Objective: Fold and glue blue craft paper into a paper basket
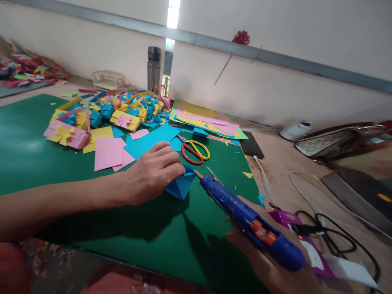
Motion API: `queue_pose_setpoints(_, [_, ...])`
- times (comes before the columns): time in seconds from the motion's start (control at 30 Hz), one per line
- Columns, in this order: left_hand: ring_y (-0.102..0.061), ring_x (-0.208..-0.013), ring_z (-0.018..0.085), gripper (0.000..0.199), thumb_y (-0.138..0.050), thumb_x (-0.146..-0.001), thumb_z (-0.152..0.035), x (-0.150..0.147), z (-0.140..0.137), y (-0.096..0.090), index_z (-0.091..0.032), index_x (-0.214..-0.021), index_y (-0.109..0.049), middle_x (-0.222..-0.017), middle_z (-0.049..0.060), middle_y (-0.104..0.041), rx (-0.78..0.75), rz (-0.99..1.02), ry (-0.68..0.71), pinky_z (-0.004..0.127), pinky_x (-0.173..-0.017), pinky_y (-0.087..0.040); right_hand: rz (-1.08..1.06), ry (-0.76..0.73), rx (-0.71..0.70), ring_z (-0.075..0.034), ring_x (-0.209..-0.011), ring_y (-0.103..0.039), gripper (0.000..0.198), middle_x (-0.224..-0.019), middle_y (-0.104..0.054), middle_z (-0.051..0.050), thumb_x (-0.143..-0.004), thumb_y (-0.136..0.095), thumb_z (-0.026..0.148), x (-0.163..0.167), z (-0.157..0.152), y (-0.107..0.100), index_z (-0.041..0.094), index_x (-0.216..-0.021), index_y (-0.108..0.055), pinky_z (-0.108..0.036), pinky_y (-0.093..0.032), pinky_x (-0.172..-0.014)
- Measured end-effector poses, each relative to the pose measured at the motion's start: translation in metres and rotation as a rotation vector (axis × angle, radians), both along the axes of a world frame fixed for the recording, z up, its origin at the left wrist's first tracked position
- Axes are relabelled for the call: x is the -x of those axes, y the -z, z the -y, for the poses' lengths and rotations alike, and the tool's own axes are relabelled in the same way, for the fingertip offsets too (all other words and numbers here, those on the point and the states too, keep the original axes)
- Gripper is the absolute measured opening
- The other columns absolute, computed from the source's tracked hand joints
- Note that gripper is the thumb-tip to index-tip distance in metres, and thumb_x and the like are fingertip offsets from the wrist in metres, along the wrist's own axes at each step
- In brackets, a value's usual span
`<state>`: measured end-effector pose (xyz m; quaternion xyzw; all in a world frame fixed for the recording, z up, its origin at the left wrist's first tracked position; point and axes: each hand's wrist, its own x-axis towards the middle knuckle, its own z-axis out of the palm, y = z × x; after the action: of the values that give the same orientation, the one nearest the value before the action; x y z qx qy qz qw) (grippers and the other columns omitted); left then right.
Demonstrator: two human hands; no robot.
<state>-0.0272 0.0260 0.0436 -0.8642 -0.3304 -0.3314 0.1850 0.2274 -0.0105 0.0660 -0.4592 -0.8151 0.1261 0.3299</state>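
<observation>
My left hand (154,173) is closed on a folded blue paper piece (181,185), holding it just above the green mat (122,228). Its fingertips pinch the upper edge, and part of the paper is hidden behind them. In my right hand (254,249) is a blue hot glue gun (245,212), its metal nozzle at the right upper corner of the blue paper. Whether the tip touches the paper I cannot tell. Scissors (196,152) with red and yellow handles lie beyond. A thin pointed blade (214,174) rests near the nozzle.
Several small paper baskets (125,116) with bows stand at the back left. Pink sheets (108,153) and stacked coloured paper (208,118) lie nearby. A phone (251,145), a purple power strip (315,261) with cables and a bag (337,139) are on the right. A bottle (153,69) stands behind.
</observation>
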Motion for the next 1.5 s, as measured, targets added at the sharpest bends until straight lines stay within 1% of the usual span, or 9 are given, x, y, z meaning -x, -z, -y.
queue_pose_setpoints(0.17, [-0.051, -0.07, 0.016, 0.021, -0.041, -0.086, -0.009, -0.004, 0.008, -0.007, -0.014, -0.074, -0.057, -0.069, 0.005, -0.06, -0.174, -0.101, -0.037, 0.045, -0.09, -0.042, 0.019, -0.167, -0.018, -0.012, -0.067, -0.066, 0.039, -0.095, -0.068, 0.005, -0.08, -0.058, 0.029, -0.004, -0.005, 0.005, 0.035, -0.117, -0.048, -0.017, -0.053, -0.063])
queue_pose_setpoints(0.27, [-0.05, -0.067, 0.016, 0.022, -0.041, -0.086, -0.009, -0.007, 0.012, -0.01, -0.013, -0.072, -0.058, -0.065, 0.005, -0.058, -0.216, -0.133, -0.049, 0.045, -0.087, -0.043, 0.059, -0.195, -0.049, -0.012, -0.072, -0.066, 0.039, -0.097, -0.067, 0.003, -0.081, -0.056, 0.028, -0.003, -0.008, 0.005, 0.032, -0.119, -0.046, -0.016, -0.053, -0.065])
queue_pose_setpoints(0.37, [-0.049, -0.066, 0.016, 0.026, -0.037, -0.087, -0.009, -0.009, 0.014, -0.012, -0.014, -0.071, -0.058, -0.065, 0.004, -0.058, -0.198, -0.14, -0.062, 0.042, -0.085, -0.044, 0.127, -0.184, -0.075, -0.012, -0.081, -0.065, 0.039, -0.1, -0.066, 0.001, -0.083, -0.053, 0.027, -0.005, -0.007, 0.008, 0.028, -0.121, -0.045, -0.016, -0.052, -0.071])
queue_pose_setpoints(0.53, [-0.049, -0.069, 0.017, 0.031, -0.033, -0.088, -0.007, -0.009, 0.016, -0.013, -0.015, -0.07, -0.057, -0.068, 0.005, -0.058, -0.112, -0.127, -0.077, 0.039, -0.082, -0.043, 0.25, -0.236, -0.172, -0.014, -0.094, -0.062, 0.051, -0.111, -0.062, -0.004, -0.083, -0.051, 0.02, -0.015, -0.005, 0.016, 0.021, -0.132, -0.037, -0.019, -0.049, -0.081])
queue_pose_setpoints(0.73, [-0.049, -0.071, 0.017, 0.034, -0.03, -0.09, -0.009, -0.009, 0.018, -0.012, -0.015, -0.073, -0.059, -0.07, 0.006, -0.058, -0.046, -0.126, -0.094, 0.04, -0.084, -0.041, 0.263, -0.262, -0.231, -0.013, -0.092, -0.062, 0.05, -0.111, -0.062, -0.005, -0.083, -0.05, 0.018, -0.013, -0.007, 0.018, 0.017, -0.132, -0.037, -0.019, -0.049, -0.079])
queue_pose_setpoints(1.03, [-0.05, -0.071, 0.017, 0.036, -0.028, -0.09, -0.009, -0.01, 0.018, -0.012, -0.014, -0.074, -0.06, -0.07, 0.005, -0.058, -0.015, -0.132, -0.055, 0.04, -0.087, -0.04, 0.243, -0.21, -0.253, -0.015, -0.084, -0.065, 0.043, -0.106, -0.065, -0.008, -0.085, -0.049, 0.02, -0.006, -0.002, 0.018, 0.018, -0.127, -0.041, -0.023, -0.051, -0.072])
queue_pose_setpoints(1.17, [-0.049, -0.07, 0.017, 0.033, -0.03, -0.09, -0.009, -0.01, 0.018, -0.012, -0.014, -0.075, -0.059, -0.07, 0.005, -0.058, -0.011, -0.134, -0.044, 0.041, -0.088, -0.04, 0.257, -0.201, -0.313, -0.015, -0.08, -0.066, 0.042, -0.104, -0.066, -0.008, -0.086, -0.048, 0.02, -0.007, -0.003, 0.018, 0.018, -0.127, -0.041, -0.023, -0.052, -0.07])
queue_pose_setpoints(1.4, [-0.049, -0.07, 0.017, 0.032, -0.032, -0.089, -0.008, -0.009, 0.017, -0.011, -0.015, -0.073, -0.058, -0.07, 0.005, -0.059, -0.032, -0.129, -0.051, 0.041, -0.088, -0.04, 0.298, -0.237, -0.301, -0.017, -0.084, -0.067, 0.052, -0.107, -0.066, -0.009, -0.086, -0.043, 0.017, -0.008, -0.005, 0.019, 0.019, -0.136, -0.029, -0.026, -0.053, -0.068])
queue_pose_setpoints(1.5, [-0.048, -0.069, 0.016, 0.03, -0.034, -0.088, -0.008, -0.01, 0.017, -0.012, -0.015, -0.071, -0.058, -0.069, 0.005, -0.059, -0.067, -0.14, -0.061, 0.041, -0.087, -0.041, 0.305, -0.25, -0.248, -0.018, -0.089, -0.066, 0.055, -0.111, -0.064, -0.01, -0.085, -0.042, 0.016, -0.008, -0.003, 0.015, 0.02, -0.138, -0.027, -0.027, -0.053, -0.069])
